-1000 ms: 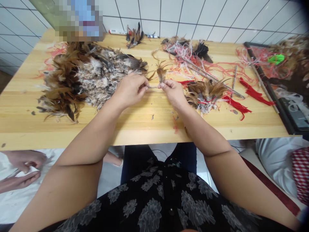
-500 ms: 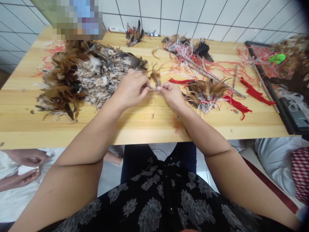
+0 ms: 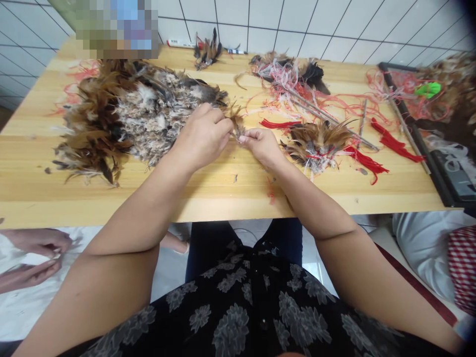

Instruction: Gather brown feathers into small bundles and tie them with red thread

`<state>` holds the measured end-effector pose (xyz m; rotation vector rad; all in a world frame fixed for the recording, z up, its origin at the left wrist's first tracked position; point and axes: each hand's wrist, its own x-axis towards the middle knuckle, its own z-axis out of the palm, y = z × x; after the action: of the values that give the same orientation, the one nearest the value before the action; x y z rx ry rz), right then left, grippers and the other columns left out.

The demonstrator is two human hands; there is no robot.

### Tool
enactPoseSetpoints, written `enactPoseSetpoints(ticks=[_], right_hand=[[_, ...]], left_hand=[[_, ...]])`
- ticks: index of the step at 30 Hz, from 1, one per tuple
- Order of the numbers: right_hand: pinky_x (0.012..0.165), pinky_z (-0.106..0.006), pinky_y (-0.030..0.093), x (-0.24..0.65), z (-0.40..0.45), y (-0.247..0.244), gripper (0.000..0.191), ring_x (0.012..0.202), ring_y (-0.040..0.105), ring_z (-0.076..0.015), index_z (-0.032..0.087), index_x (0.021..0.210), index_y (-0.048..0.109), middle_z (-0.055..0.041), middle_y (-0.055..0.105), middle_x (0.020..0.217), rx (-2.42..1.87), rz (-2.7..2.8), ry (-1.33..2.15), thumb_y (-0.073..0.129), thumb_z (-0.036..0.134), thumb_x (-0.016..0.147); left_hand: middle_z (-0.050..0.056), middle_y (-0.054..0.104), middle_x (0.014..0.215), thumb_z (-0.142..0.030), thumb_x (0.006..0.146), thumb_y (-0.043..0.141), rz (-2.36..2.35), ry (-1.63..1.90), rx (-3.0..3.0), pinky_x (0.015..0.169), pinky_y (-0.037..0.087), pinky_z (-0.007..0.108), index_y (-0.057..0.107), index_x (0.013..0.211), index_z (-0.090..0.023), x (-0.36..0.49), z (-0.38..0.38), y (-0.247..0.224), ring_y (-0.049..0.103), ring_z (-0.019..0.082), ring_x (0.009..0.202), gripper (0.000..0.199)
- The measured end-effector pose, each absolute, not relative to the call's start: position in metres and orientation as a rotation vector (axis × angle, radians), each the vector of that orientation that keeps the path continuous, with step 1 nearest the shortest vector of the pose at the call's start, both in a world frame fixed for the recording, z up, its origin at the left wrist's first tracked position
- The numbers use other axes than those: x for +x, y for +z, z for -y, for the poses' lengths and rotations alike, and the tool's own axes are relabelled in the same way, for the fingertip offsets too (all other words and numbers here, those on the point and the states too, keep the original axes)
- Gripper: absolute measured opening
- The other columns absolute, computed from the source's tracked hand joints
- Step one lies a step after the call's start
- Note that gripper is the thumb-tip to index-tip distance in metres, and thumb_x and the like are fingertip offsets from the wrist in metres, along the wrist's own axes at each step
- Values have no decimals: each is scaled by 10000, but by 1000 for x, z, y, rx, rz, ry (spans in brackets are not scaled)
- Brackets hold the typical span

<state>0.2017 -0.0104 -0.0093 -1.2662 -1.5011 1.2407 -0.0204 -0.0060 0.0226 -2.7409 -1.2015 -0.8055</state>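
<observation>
My left hand (image 3: 208, 135) is closed in a pinch on a thin stick-like piece, most of it hidden by the fingers. Facing it, my right hand (image 3: 262, 145) pinches the base of a small tuft of brown feathers (image 3: 237, 120). The fingertips of the two hands nearly meet above the wooden table (image 3: 223, 198). A big pile of brown and greyish-white feathers (image 3: 148, 114) lies left of and behind my left hand. Beside my right wrist is a feather bundle (image 3: 320, 144) bound with red string at its pale base.
Red cord bundles (image 3: 396, 141) and thin sticks (image 3: 320, 111) lie to the right. Tangled pink and white strings (image 3: 277, 77) are behind them. A black-edged tray (image 3: 431, 163) stands at the right end. At lower left, another person's hands (image 3: 37, 260) hold something white.
My left hand has rolled slightly, its fingertips now more hidden. The feather tuft has shifted a little left and down between my hands. My right hand has barely moved.
</observation>
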Motion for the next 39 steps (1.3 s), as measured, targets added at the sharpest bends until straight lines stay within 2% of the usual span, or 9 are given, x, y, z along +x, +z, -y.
enactPoseSetpoints(ticks=[4, 10, 14, 16, 18, 21, 25, 29, 39], right_hand=[[785, -317, 310, 201, 15, -3, 206, 744, 413, -109, 193, 735, 623, 56, 535, 728, -1234, 1514, 1273, 725, 170, 912], [785, -313, 296, 199, 20, 3, 296, 733, 370, -110, 205, 701, 577, 71, 480, 688, -1254, 1501, 1263, 709, 130, 955], [811, -303, 357, 198, 20, 8, 334, 737, 394, -117, 202, 711, 585, 62, 510, 692, -1241, 1470, 1300, 705, 122, 1012], [828, -298, 395, 200, 19, 10, 349, 748, 420, -124, 204, 718, 591, 55, 516, 689, -1253, 1445, 1288, 717, 151, 1039], [860, -294, 433, 203, 17, 11, 338, 778, 466, -131, 203, 738, 609, 48, 528, 703, -1250, 1411, 1259, 742, 192, 1049], [896, -288, 465, 205, 14, 9, 343, 807, 506, -130, 202, 765, 619, 50, 533, 732, -1211, 1349, 1245, 825, 271, 1031], [824, -273, 429, 201, 13, 7, 445, 767, 461, -112, 216, 714, 547, 64, 476, 705, -1226, 1352, 1249, 866, 266, 1021], [759, -271, 374, 197, 15, 7, 472, 740, 414, -105, 209, 694, 536, 66, 459, 686, -1258, 1362, 1250, 860, 226, 1036], [759, -296, 323, 195, 15, 3, 443, 731, 383, -107, 197, 692, 560, 59, 491, 706, -1263, 1350, 1257, 788, 141, 1067]], left_hand=[[128, 747, 1039, -200, 1144, 647, 1227, -812, -2770, 1142, 632, 615, 760, 1022, -261, -18, 6, 21, 766, 412, 1230, 176], [124, 758, 1135, -349, 1168, 692, 1319, -912, -2809, 1181, 585, 630, 747, 1109, -297, -15, 7, 22, 700, 421, 1308, 96], [101, 738, 1327, -358, 1200, 714, 1326, -1088, -2660, 1277, 473, 678, 709, 1290, -275, -17, 13, 28, 596, 393, 1410, 122], [95, 714, 1344, -363, 1219, 725, 1373, -1239, -2543, 1307, 429, 672, 687, 1282, -258, -20, 14, 30, 575, 373, 1432, 128], [78, 710, 1257, -382, 1229, 731, 1422, -1330, -2531, 1242, 482, 614, 677, 1189, -246, -22, 14, 30, 631, 327, 1305, 152], [49, 722, 1055, -423, 1182, 785, 1551, -1387, -2755, 1001, 583, 487, 693, 1047, -248, -17, 9, 22, 680, 259, 1010, 239], [37, 755, 923, -363, 1001, 875, 1787, -1536, -2953, 780, 557, 388, 745, 995, -239, -1, 5, 8, 677, 236, 835, 180], [18, 733, 861, -333, 915, 907, 1871, -1695, -2905, 772, 542, 349, 715, 945, -239, 10, 6, 2, 675, 227, 823, 217], [23, 740, 879, -274, 916, 840, 1889, -1768, -2924, 776, 553, 353, 692, 926, -248, 9, 4, 0, 672, 229, 824, 151]])
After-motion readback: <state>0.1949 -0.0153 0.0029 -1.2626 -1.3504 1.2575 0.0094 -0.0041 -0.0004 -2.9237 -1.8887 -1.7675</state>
